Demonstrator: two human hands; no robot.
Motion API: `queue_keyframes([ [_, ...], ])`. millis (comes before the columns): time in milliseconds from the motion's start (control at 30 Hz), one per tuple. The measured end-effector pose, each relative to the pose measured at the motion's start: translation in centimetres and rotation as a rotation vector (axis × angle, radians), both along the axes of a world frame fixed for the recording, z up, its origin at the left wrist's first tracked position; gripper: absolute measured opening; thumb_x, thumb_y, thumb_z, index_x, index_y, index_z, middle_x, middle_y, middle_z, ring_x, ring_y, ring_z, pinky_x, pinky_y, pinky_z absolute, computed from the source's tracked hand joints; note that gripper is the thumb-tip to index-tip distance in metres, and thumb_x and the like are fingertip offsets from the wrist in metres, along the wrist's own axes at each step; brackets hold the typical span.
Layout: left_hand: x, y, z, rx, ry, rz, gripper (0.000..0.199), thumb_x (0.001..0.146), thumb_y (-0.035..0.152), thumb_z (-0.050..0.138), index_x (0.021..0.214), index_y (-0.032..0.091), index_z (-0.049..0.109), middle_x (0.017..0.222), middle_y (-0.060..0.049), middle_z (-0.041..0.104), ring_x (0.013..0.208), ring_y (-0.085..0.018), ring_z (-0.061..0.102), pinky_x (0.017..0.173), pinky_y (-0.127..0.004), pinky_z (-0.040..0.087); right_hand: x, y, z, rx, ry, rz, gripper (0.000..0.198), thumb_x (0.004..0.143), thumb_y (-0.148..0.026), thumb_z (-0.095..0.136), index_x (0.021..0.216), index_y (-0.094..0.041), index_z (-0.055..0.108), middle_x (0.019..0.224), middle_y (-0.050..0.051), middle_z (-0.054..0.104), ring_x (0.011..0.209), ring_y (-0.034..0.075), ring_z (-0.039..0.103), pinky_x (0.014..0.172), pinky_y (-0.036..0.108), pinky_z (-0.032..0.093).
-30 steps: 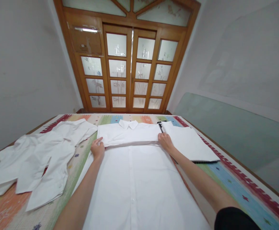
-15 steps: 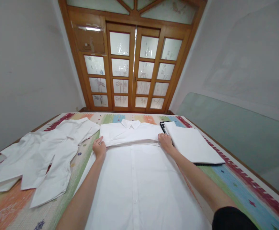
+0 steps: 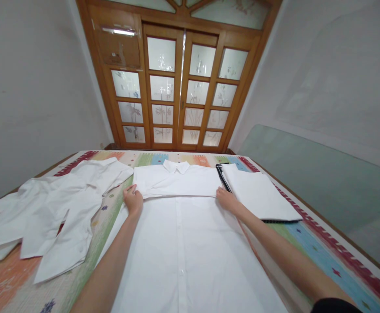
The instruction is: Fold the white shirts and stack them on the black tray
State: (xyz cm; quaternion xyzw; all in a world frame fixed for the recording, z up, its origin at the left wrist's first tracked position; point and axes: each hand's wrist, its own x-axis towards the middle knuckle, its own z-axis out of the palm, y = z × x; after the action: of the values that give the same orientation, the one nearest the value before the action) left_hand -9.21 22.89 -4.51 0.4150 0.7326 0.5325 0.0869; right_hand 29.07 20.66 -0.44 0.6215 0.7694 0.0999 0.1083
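Left hand (image 3: 134, 201) and right hand (image 3: 227, 200) pinch the white collared shirt (image 3: 180, 184), squaring its fold, I'd guess; next calls for smoothing between fingers (image 3: 220, 194).

No text, label, brand, number or sign can be read anywhere in view.

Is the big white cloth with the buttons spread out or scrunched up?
Spread out: the white cloth lies flat and smooth, its button strip straight. Its near end is out of view.
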Motion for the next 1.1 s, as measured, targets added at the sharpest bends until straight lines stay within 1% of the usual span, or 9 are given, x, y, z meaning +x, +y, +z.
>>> queue_keyframes([
  [100, 0.2, -0.3, 0.4, -0.004, 0.037, 0.002, 0.042, 0.076, 0.007, 0.044, 0.111, 0.008, 0.067, 0.119, -0.016, 0.055, 0.115, -0.027, 0.053, 0.109, -0.039, 0.035, -0.2, 0.4, 0.5, -0.023, 0.048, -0.067, 0.029, 0.084, -0.008, 0.048, 0.104, -0.008, 0.069, 0.103, 0.02, 0.068, 0.101, 0.025, 0.065, 0.087, 0.031, 0.048],
  [200, 0.6, -1.0, 0.9, 0.038, 0.167, 0.018, 0.048, 0.073, 0.004, 0.043, 0.116, 0.008, 0.063, 0.122, -0.018, 0.053, 0.12, -0.031, 0.047, 0.109, -0.046, 0.033, -0.7, 1.8, 1.7, 0.006, 0.103, -0.132, 0.028, 0.086, -0.016, 0.049, 0.103, -0.008, 0.069, 0.098, 0.022, 0.069, 0.096, 0.026, 0.067, 0.084, 0.033, 0.048],
  [300, 1.4, -1.6, 1.1, 0.11, 0.385, -0.019, 0.049, 0.076, 0.004, 0.042, 0.12, 0.013, 0.061, 0.125, -0.016, 0.054, 0.121, -0.032, 0.046, 0.106, -0.051, 0.034, -1.5, 3.6, 2.7, 0.056, 0.165, -0.153, 0.034, 0.092, -0.021, 0.04, 0.108, -0.008, 0.067, 0.109, 0.023, 0.066, 0.103, 0.026, 0.064, 0.089, 0.033, 0.046],
  [367, 2.0, -1.8, 1.0, 0.122, 0.519, -0.148, 0.047, 0.08, 0.007, 0.04, 0.124, 0.014, 0.058, 0.126, -0.014, 0.057, 0.12, -0.028, 0.048, 0.106, -0.047, 0.036, -2.1, 4.7, 2.7, 0.086, 0.204, -0.14, 0.04, 0.095, -0.023, 0.033, 0.116, -0.008, 0.063, 0.126, 0.022, 0.059, 0.116, 0.025, 0.057, 0.096, 0.032, 0.042],
  [467, 2.6, -1.7, 0.5, 0.002, 0.71, -0.394, 0.042, 0.088, 0.017, 0.038, 0.124, 0.012, 0.058, 0.129, -0.014, 0.059, 0.123, -0.025, 0.049, 0.107, -0.04, 0.037, -2.8, 5.9, 1.5, 0.106, 0.249, -0.131, 0.046, 0.096, -0.026, 0.031, 0.133, -0.005, 0.049, 0.146, 0.02, 0.039, 0.135, 0.025, 0.038, 0.108, 0.032, 0.029],
  [533, 2.8, -1.6, 0.1, -0.144, 0.795, -0.473, 0.041, 0.091, 0.024, 0.037, 0.123, 0.011, 0.059, 0.132, -0.015, 0.057, 0.127, -0.026, 0.048, 0.109, -0.041, 0.035, -3.1, 6.6, 0.1, 0.094, 0.275, -0.145, 0.05, 0.096, -0.025, 0.031, 0.14, -0.002, 0.04, 0.15, 0.02, 0.032, 0.139, 0.026, 0.029, 0.112, 0.034, 0.023],
  [733, 2.8, -1.6, -0.5, -0.321, 0.856, -0.425, 0.051, 0.094, 0.034, 0.032, 0.138, 0.011, 0.045, 0.143, -0.013, 0.048, 0.137, -0.025, 0.037, 0.113, -0.043, 0.027, -3.3, 7.9, -3.0, 0.065, 0.323, -0.213, 0.053, 0.097, -0.025, 0.025, 0.144, -0.001, 0.033, 0.153, 0.02, 0.026, 0.141, 0.029, 0.026, 0.112, 0.04, 0.02],
  [900, 2.8, -1.6, -0.2, -0.394, 0.837, -0.38, 0.059, 0.094, 0.037, 0.033, 0.143, 0.004, 0.036, 0.146, -0.017, 0.042, 0.14, -0.027, 0.029, 0.115, -0.044, 0.023, -3.0, 8.9, -3.4, 0.045, 0.343, -0.248, 0.058, 0.098, -0.035, 0.022, 0.148, -0.005, 0.027, 0.155, 0.016, 0.02, 0.143, 0.027, 0.019, 0.114, 0.038, 0.014],
  [1100, 2.5, -1.4, 0.3, -0.46, 0.853, -0.448, 0.06, 0.094, 0.044, 0.033, 0.142, 0.009, 0.041, 0.15, -0.015, 0.036, 0.142, -0.029, 0.024, 0.114, -0.046, 0.022, -2.7, 9.4, -3.5, 0.045, 0.348, -0.236, 0.061, 0.098, -0.042, 0.018, 0.15, -0.009, 0.023, 0.157, 0.015, 0.016, 0.144, 0.027, 0.017, 0.114, 0.039, 0.013],
])
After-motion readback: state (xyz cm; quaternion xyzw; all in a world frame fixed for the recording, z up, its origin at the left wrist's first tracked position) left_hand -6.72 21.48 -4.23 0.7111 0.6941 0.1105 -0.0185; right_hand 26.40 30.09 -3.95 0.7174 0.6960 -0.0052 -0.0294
